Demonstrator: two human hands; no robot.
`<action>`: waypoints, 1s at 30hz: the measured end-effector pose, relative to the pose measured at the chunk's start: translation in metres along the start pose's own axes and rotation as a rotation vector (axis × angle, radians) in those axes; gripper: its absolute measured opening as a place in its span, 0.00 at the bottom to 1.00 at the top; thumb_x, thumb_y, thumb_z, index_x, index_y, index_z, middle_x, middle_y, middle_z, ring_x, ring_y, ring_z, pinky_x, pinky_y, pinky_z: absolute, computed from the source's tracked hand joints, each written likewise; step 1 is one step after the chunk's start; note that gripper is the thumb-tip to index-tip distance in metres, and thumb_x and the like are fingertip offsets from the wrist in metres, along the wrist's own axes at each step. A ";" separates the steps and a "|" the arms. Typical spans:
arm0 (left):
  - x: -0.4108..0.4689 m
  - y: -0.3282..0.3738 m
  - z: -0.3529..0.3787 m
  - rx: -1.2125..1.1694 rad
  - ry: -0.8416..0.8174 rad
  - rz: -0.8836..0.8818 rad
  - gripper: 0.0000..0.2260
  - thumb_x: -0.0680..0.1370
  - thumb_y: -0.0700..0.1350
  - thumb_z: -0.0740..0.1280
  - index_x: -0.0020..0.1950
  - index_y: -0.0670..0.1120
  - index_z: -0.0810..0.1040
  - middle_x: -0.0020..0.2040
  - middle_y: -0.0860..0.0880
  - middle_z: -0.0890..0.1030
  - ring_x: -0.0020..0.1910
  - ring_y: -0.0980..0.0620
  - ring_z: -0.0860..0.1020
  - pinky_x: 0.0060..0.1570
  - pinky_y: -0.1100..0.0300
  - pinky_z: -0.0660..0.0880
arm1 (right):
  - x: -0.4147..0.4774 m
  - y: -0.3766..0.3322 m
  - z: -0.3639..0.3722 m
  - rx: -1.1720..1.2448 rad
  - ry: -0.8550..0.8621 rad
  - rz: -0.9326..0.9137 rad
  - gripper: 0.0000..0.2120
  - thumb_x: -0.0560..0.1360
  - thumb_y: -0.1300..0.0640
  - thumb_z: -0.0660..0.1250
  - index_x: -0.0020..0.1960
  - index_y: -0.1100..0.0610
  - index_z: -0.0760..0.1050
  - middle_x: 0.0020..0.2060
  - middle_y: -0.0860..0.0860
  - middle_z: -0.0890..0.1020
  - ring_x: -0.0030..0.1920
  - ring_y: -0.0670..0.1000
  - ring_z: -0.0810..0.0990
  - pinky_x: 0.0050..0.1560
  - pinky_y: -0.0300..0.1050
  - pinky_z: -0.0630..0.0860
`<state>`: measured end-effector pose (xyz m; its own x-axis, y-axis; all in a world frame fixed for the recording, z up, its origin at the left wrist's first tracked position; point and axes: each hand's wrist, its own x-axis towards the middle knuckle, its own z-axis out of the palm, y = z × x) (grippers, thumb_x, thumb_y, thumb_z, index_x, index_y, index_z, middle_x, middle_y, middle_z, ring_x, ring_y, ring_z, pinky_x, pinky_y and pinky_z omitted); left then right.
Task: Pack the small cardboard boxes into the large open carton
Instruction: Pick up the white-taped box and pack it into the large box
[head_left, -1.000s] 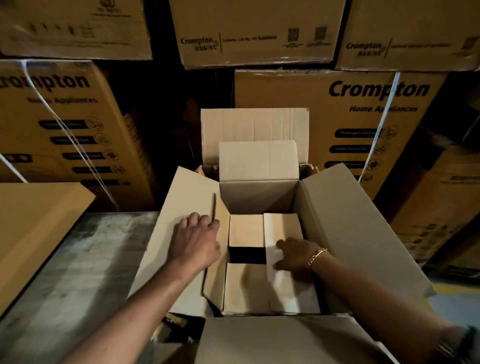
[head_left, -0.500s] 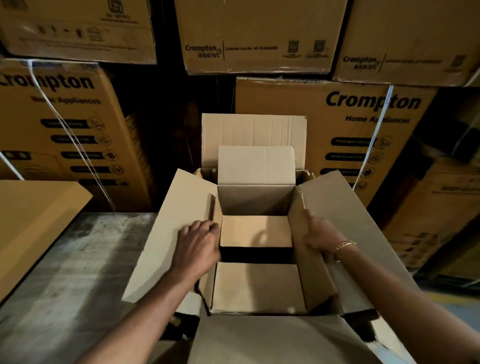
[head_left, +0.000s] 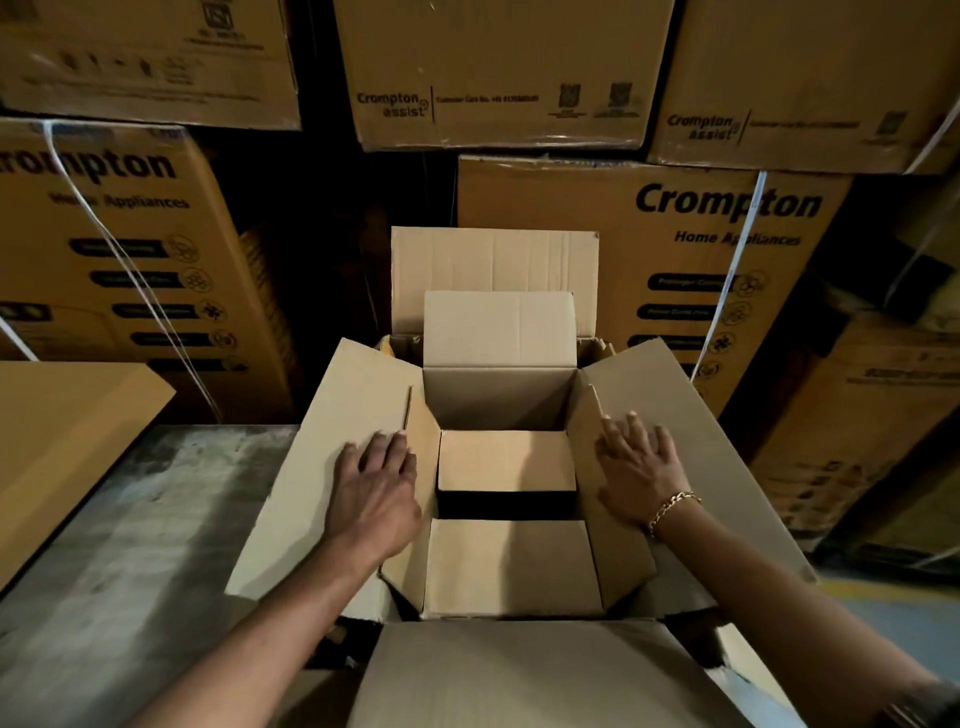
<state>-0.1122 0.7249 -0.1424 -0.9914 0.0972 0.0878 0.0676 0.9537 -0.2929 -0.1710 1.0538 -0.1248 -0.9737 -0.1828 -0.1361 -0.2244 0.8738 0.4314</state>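
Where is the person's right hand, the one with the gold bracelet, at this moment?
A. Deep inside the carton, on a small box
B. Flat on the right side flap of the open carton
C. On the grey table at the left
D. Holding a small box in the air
B: the right hand lies with fingers spread on the right flap of the open carton, outside the cavity, and holds nothing.

Grey floor (head_left: 130, 545): open carton (head_left: 332, 467), flat cardboard sheet (head_left: 62, 431).
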 end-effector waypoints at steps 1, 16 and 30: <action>-0.001 0.000 0.001 0.011 -0.006 0.010 0.32 0.78 0.58 0.55 0.80 0.47 0.59 0.83 0.45 0.52 0.80 0.43 0.50 0.72 0.38 0.48 | 0.000 -0.004 -0.001 -0.081 -0.020 -0.003 0.33 0.80 0.45 0.54 0.82 0.53 0.50 0.81 0.55 0.42 0.80 0.63 0.40 0.76 0.66 0.42; -0.017 0.014 -0.026 -0.222 0.022 0.103 0.25 0.79 0.63 0.57 0.69 0.51 0.77 0.78 0.49 0.66 0.78 0.47 0.58 0.75 0.44 0.52 | -0.012 -0.037 -0.036 0.679 -0.304 -0.271 0.22 0.82 0.38 0.55 0.43 0.51 0.79 0.55 0.56 0.83 0.56 0.57 0.80 0.54 0.46 0.71; -0.068 0.033 -0.017 -0.257 -0.141 0.053 0.35 0.75 0.71 0.56 0.76 0.53 0.68 0.83 0.48 0.52 0.81 0.46 0.41 0.76 0.45 0.37 | -0.070 -0.040 -0.033 0.361 -0.390 -0.441 0.31 0.73 0.29 0.59 0.69 0.44 0.74 0.69 0.49 0.74 0.70 0.56 0.71 0.72 0.60 0.57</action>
<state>-0.0409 0.7546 -0.1414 -0.9903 0.1254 -0.0593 0.1280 0.9909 -0.0413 -0.0956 1.0165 -0.1032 -0.6936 -0.4395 -0.5708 -0.5031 0.8626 -0.0530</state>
